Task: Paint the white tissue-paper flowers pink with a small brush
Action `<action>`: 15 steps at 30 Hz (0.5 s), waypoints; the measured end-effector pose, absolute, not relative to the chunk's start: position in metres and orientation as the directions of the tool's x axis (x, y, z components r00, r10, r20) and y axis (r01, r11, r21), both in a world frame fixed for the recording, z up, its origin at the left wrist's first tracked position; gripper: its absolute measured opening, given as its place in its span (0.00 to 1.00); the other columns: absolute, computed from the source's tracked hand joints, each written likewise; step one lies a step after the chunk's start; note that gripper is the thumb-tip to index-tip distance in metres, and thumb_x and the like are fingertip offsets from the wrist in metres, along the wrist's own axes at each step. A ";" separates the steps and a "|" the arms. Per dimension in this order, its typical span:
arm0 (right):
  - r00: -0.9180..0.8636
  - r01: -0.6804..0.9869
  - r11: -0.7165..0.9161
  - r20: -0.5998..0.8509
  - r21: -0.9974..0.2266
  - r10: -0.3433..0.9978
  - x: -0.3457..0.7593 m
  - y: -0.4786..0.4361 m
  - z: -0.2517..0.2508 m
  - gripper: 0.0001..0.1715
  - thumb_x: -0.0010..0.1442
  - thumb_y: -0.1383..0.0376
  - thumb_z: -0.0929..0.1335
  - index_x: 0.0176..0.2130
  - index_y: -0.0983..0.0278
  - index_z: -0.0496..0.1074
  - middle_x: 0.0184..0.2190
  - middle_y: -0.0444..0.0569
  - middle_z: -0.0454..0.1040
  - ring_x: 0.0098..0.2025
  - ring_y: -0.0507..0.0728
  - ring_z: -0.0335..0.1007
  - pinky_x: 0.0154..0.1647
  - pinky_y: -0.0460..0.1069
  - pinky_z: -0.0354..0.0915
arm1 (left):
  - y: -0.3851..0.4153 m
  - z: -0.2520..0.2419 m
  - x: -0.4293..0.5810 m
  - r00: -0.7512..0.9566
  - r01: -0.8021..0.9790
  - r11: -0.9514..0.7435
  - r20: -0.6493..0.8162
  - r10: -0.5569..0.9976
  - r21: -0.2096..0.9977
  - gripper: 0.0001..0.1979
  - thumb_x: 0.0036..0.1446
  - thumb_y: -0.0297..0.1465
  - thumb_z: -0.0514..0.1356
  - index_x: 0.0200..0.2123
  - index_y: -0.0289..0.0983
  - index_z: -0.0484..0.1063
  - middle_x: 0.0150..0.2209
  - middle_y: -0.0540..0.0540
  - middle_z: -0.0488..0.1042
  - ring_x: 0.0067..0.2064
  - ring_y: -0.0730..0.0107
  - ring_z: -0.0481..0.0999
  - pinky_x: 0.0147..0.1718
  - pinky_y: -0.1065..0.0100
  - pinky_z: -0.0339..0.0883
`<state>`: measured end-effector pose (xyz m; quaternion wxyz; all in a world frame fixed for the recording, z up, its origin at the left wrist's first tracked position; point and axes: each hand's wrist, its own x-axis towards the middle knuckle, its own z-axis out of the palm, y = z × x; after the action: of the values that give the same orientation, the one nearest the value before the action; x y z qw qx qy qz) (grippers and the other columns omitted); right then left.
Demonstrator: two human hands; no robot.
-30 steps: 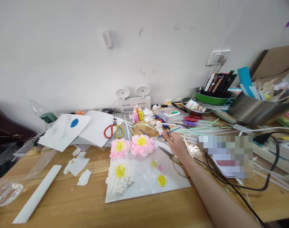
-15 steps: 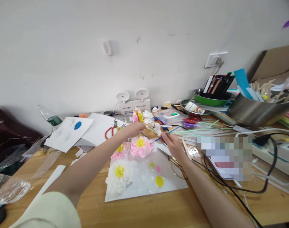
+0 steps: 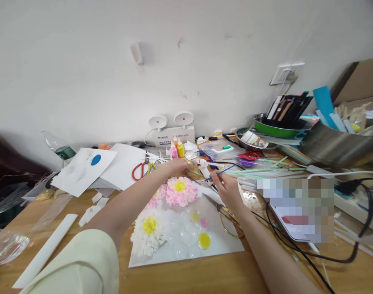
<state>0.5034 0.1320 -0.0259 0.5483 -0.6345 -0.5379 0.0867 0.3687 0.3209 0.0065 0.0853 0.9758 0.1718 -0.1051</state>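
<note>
My right hand (image 3: 225,185) pinches a thin blue-handled brush (image 3: 225,170), slanting up to the right above the white sheet (image 3: 221,241). Behind the pink flower (image 3: 182,195), my left hand (image 3: 178,166) reaches across, its fingertips blurred and largely hidden. Just right of it is a white gun-shaped tool (image 3: 201,164) with red print; whether they touch I cannot tell. A second pink flower lies partly under my left forearm. Nearer me on the sheet is a white flower (image 3: 148,234) with a yellow centre. Beside it are paint blobs, the largest yellow (image 3: 204,240).
Gold-handled scissors (image 3: 229,218) lie by my right wrist. Pink and yellow paint bottles (image 3: 180,150) and red-handled pliers (image 3: 138,171) stand or lie behind. Black cables (image 3: 284,241) and a pixelated device (image 3: 292,222) are on the right, papers (image 3: 82,171) on the left.
The view has shifted slightly. My right hand and the brush have moved up, away from the pink flower. My left hand stays near the same spot behind the flowers.
</note>
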 end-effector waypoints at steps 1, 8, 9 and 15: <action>0.401 0.595 0.172 0.475 -0.785 0.783 0.503 0.132 -0.027 0.22 0.61 0.52 0.60 0.25 0.62 0.69 0.21 0.47 0.73 0.24 0.54 0.67 0.27 0.47 0.58 | 0.322 0.005 0.369 0.914 0.350 -0.932 -0.248 0.320 0.089 0.08 0.54 0.32 0.60 0.27 0.33 0.69 0.29 0.49 0.71 0.33 0.72 0.69 0.35 0.66 0.64; 0.365 0.595 0.161 0.443 -0.788 0.819 0.496 0.137 -0.036 0.22 0.59 0.50 0.62 0.24 0.61 0.70 0.21 0.48 0.74 0.24 0.55 0.68 0.26 0.48 0.58 | 0.325 0.008 0.366 0.901 0.375 -0.923 -0.199 0.386 -0.091 0.03 0.53 0.26 0.58 0.29 0.33 0.71 0.29 0.46 0.71 0.34 0.68 0.69 0.35 0.65 0.62; 0.367 0.583 0.161 0.436 -0.796 0.822 0.496 0.137 -0.037 0.22 0.60 0.50 0.62 0.24 0.61 0.71 0.22 0.48 0.75 0.24 0.55 0.69 0.27 0.48 0.59 | 0.322 0.011 0.364 0.909 0.369 -0.925 -0.174 0.380 -0.090 0.04 0.54 0.26 0.57 0.30 0.33 0.72 0.31 0.45 0.72 0.36 0.67 0.70 0.36 0.65 0.61; 0.455 0.525 0.131 0.407 -0.841 0.792 0.498 0.137 -0.034 0.25 0.62 0.49 0.58 0.27 0.63 0.71 0.23 0.49 0.75 0.25 0.55 0.70 0.28 0.48 0.61 | 0.285 0.053 0.336 0.927 0.374 -0.925 0.011 0.374 -0.061 0.10 0.61 0.31 0.52 0.39 0.35 0.71 0.38 0.43 0.73 0.42 0.63 0.69 0.41 0.64 0.57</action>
<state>0.4975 0.1366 -0.0345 0.5545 -0.6480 -0.5080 0.1207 0.3364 0.2852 0.0534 -0.0313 0.9811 0.1908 -0.0003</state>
